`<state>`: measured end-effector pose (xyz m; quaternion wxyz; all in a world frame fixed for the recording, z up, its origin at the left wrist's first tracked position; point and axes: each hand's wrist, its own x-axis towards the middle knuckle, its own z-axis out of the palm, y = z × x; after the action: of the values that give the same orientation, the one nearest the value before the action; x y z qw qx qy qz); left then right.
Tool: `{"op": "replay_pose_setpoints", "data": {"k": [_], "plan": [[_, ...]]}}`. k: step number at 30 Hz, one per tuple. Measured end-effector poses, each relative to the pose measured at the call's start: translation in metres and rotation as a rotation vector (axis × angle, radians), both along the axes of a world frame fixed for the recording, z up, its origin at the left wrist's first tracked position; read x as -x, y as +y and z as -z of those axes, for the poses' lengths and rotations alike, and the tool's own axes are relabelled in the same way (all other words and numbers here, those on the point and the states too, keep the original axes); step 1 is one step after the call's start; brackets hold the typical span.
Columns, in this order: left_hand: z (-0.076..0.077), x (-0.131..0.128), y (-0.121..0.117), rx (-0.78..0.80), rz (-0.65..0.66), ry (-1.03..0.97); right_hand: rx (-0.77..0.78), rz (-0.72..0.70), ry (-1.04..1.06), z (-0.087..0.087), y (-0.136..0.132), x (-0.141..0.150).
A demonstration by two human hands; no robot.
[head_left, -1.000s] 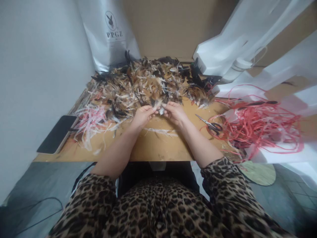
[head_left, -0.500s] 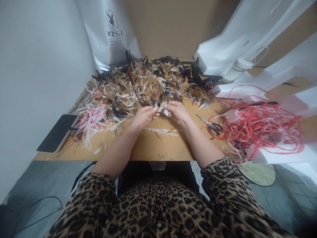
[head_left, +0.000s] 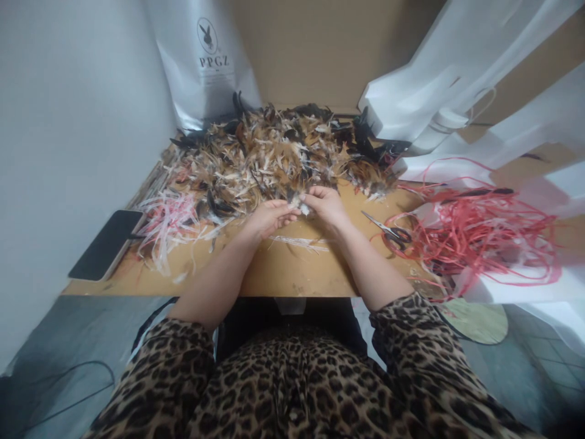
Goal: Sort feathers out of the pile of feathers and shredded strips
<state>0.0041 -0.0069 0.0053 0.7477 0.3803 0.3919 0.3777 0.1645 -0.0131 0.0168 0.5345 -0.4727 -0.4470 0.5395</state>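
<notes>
My left hand (head_left: 273, 217) and my right hand (head_left: 325, 204) meet at the front edge of a large heap of brown, cream and black feathers (head_left: 269, 158). Between them is a small feather (head_left: 298, 200) with pale fluff at its base. The fingers of both hands are pinched on it, the thumbs on top. On the board just below the hands lie several thin white strips (head_left: 301, 244). Part of the feather is hidden by my fingers.
Scissors (head_left: 393, 231) lie right of my hands, beside a tangle of red ribbon (head_left: 489, 235). Pink and white strips (head_left: 167, 222) and a dark-screened phone (head_left: 106, 246) are on the left. A silver bag (head_left: 208, 91) stands behind the feathers; white sheets (head_left: 425, 79) rise at right.
My left hand has shifted slightly right and down, with its fingers closer to the right hand. The right hand stays nearly in place. Everything on the table lies as before.
</notes>
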Motion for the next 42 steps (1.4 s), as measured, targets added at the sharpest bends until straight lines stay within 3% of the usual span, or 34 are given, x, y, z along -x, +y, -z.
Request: {"op": "replay_pose_setpoints", "data": {"k": [8,15,22,28,35,42], "plan": [[0.003,0.0,0.001,-0.04,-0.004,0.019,-0.018,0.021,-0.004,-0.001,-0.001,0.005],[-0.002,-0.002,-0.003,0.011,-0.009,-0.02,-0.15,0.175,-0.029,0.007,0.006,0.003],[-0.002,-0.004,-0.003,0.065,0.015,-0.083,-0.173,0.23,-0.092,0.007,0.002,0.009],[-0.001,-0.005,-0.001,0.078,-0.054,-0.103,-0.117,0.206,-0.007,0.005,0.001,0.012],[0.001,-0.004,0.004,0.004,-0.125,-0.133,0.002,0.025,0.094,0.015,0.002,0.012],[0.001,-0.004,0.001,-0.051,-0.134,-0.096,-0.028,0.063,0.063,0.011,-0.001,0.013]]}}
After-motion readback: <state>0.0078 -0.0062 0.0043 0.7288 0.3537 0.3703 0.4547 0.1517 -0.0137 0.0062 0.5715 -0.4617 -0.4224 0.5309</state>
